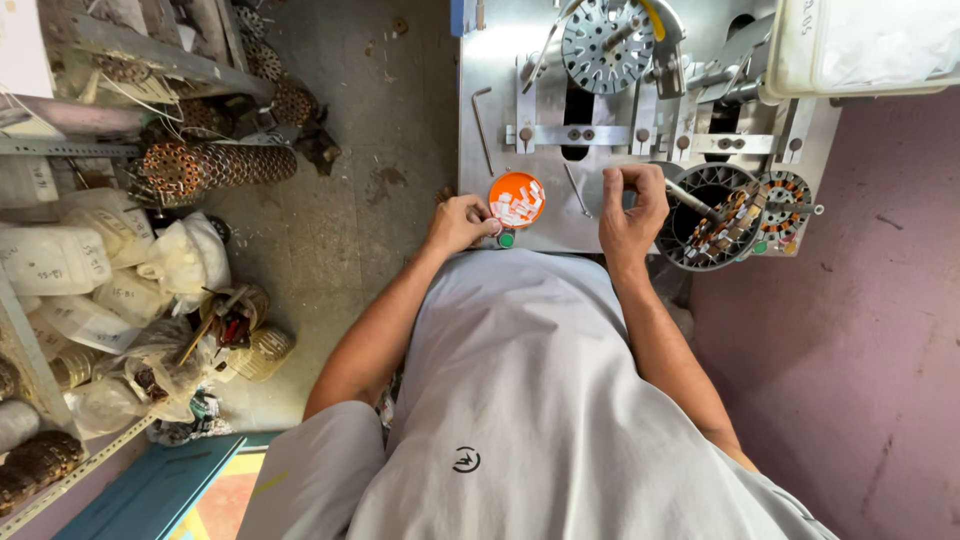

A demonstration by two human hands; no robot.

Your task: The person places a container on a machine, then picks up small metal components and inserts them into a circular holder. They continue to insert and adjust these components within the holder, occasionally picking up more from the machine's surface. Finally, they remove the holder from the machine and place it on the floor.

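My left hand (462,221) rests at the edge of a small round orange dish (516,199) filled with several small white slips, its fingers curled beside the dish. My right hand (632,205) is raised over the metal bench plate (500,80), thumb and forefinger pinched together on something too small to make out. Just right of it sits a round motor stator (722,215) with copper windings, clamped in a fixture. A green button (506,240) lies below the dish.
A slotted metal disc (606,42) stands on the fixture at the top. A pale plastic bin (868,45) sits top right. Shelves on the left hold white bags (55,260) and stacked wound stators (215,165). Concrete floor lies between shelves and bench.
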